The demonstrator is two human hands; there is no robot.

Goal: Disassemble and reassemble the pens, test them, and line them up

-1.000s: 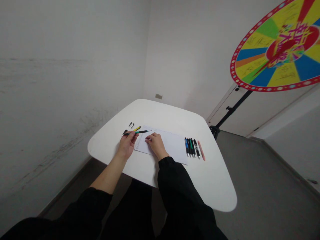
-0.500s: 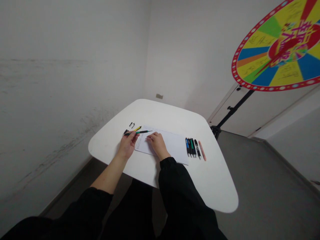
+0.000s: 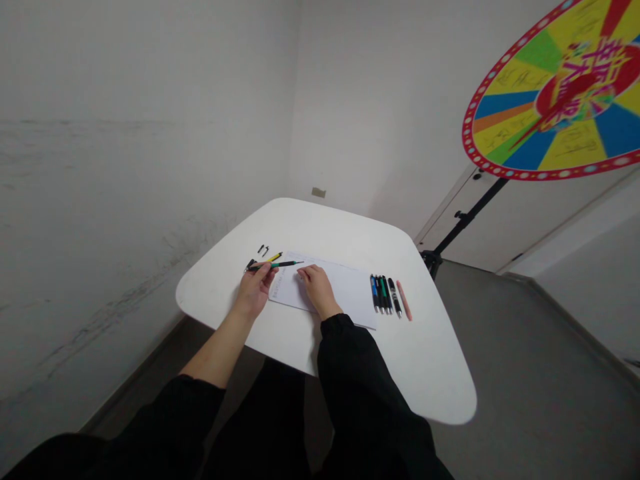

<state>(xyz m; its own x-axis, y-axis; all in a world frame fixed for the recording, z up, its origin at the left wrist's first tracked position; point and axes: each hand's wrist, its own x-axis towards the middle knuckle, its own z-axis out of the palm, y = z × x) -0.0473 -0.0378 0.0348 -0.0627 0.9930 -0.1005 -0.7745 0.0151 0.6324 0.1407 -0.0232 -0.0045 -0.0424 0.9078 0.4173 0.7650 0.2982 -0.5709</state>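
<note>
My left hand (image 3: 255, 290) grips a black and green pen (image 3: 284, 264), held nearly level above the paper. From its right end a thin, dark refill tip sticks out. Close to that tip, my right hand (image 3: 319, 290) has its fingers pinched together; whatever is between them is too small to make out. Beneath both hands lies a white paper pad (image 3: 347, 293) with faint writing along its left and top edges. Just beyond my left hand are a yellow pen (image 3: 275, 257) and small black pen parts (image 3: 266, 251).
Several pens (image 3: 381, 295) lie side by side right of the pad, with a pink pen (image 3: 404, 300) at the row's end. The white table (image 3: 425, 373) has rounded corners near the walls. A colourful prize wheel (image 3: 530, 127) stands on a black stand at the right.
My right hand has shifted slightly right, away from the pen's tip, and its fingers are drawn closer together. My left hand keeps the pen almost still.
</note>
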